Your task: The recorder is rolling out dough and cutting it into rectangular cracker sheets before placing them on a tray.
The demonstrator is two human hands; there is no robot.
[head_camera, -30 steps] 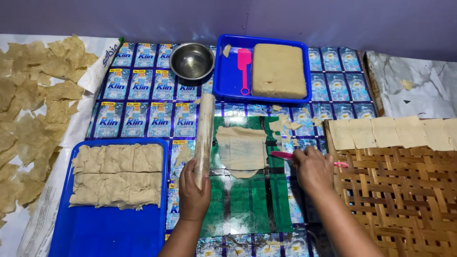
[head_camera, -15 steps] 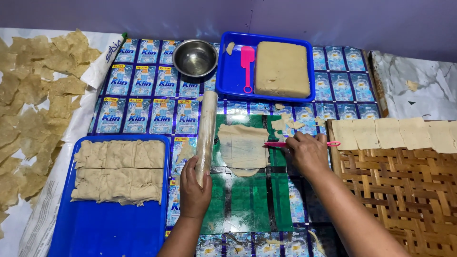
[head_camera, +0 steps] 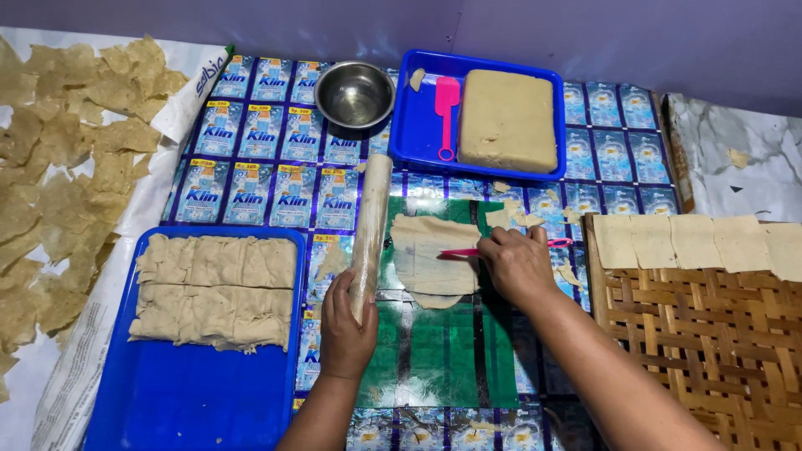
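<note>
My left hand (head_camera: 345, 321) grips the near end of a long plastic-wrapped rolling pin (head_camera: 370, 225) that lies lengthwise on the mat. Just right of it lies a thin flattened sheet of beige dough (head_camera: 426, 250) on the green patch of the mat. My right hand (head_camera: 518, 263) rests on the sheet's right edge and holds a thin pink tool (head_camera: 461, 251) pointing left across the dough. Small dough trimmings (head_camera: 516, 217) lie just beyond that hand.
A blue tray (head_camera: 167, 401) at near left holds stacked dough sheets (head_camera: 213, 288). A far blue tray (head_camera: 422, 125) holds a dough block (head_camera: 507, 121) and pink scraper (head_camera: 445, 104). Steel bowl (head_camera: 354, 93) beside it. Woven bamboo rack (head_camera: 710, 351) with cut squares (head_camera: 693, 242) at right. Dried pieces (head_camera: 58, 167) at left.
My right hand with the pink tool has shifted left onto the dough sheet's edge. My left hand stays on the rolling pin.
</note>
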